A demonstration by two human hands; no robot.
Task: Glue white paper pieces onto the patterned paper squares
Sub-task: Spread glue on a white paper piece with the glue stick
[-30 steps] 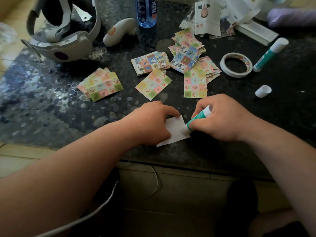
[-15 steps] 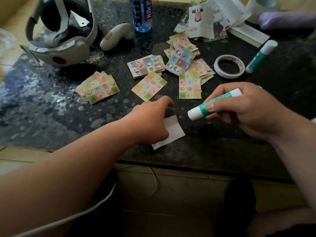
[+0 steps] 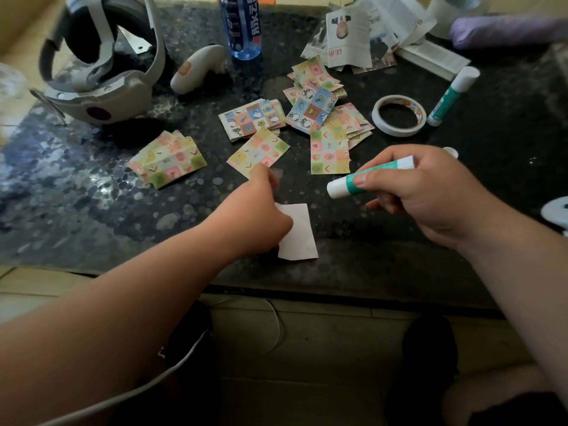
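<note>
A white paper piece (image 3: 298, 233) lies on the dark table near its front edge, its left side covered by my left hand (image 3: 256, 212). That hand stretches forward, and its fingertips touch the near corner of a single patterned paper square (image 3: 258, 152). My right hand (image 3: 430, 195) hovers to the right of the white paper and grips an uncapped green and white glue stick (image 3: 367, 177), tip pointing left. More patterned squares lie in a stack at the left (image 3: 167, 159), a blue-toned stack (image 3: 252, 119) and a loose pile (image 3: 319, 118) behind.
A white headset (image 3: 98, 84) and controller (image 3: 199, 69) sit at the back left, with a blue bottle (image 3: 242, 26) behind. At the right are a tape roll (image 3: 399, 115), a second capped glue stick (image 3: 451, 96) and a loose cap (image 3: 450, 152). Cut newspaper (image 3: 362, 35) lies at the back.
My right hand lifted the glue stick off the white paper and drew it up to the right. My left hand reached forward to the patterned square, and the white paper turned slightly.
</note>
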